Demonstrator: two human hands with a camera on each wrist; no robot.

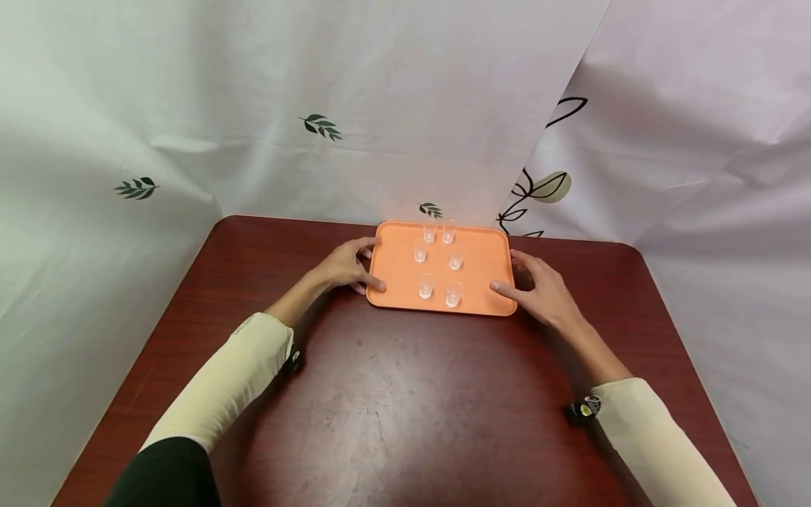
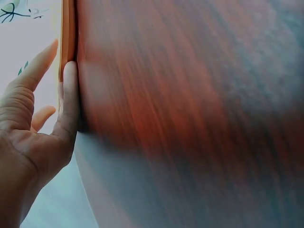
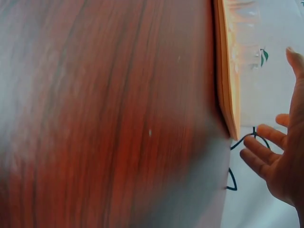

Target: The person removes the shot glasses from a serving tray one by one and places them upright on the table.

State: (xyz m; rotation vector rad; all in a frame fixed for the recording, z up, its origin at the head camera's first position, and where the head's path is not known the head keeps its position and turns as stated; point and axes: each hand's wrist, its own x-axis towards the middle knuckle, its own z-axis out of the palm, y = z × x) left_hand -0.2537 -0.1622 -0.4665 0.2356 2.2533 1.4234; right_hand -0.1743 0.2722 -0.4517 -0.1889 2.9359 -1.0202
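An orange tray (image 1: 395, 267) lies on the far part of the table, bearing several small clear cups (image 1: 426, 286). At its left end is my left hand (image 1: 347, 265), a straight finger (image 2: 71, 88) touching the tray's side. The left thumb reaches over the rim, close above it. Beyond the right end, my right hand (image 1: 546, 289) spreads its fingers, with the thumb over the tray's corner area. In the right wrist view, the right fingers (image 3: 259, 152) stand apart from the tray edge (image 3: 223, 71). Neither hand touches a cup.
The dark red wooden table (image 1: 405, 401) stretches toward me from the tray. Behind the tray hangs a pale curtain (image 1: 380, 91) with leaf prints, close to the table's back edge. More curtain hangs at both sides.
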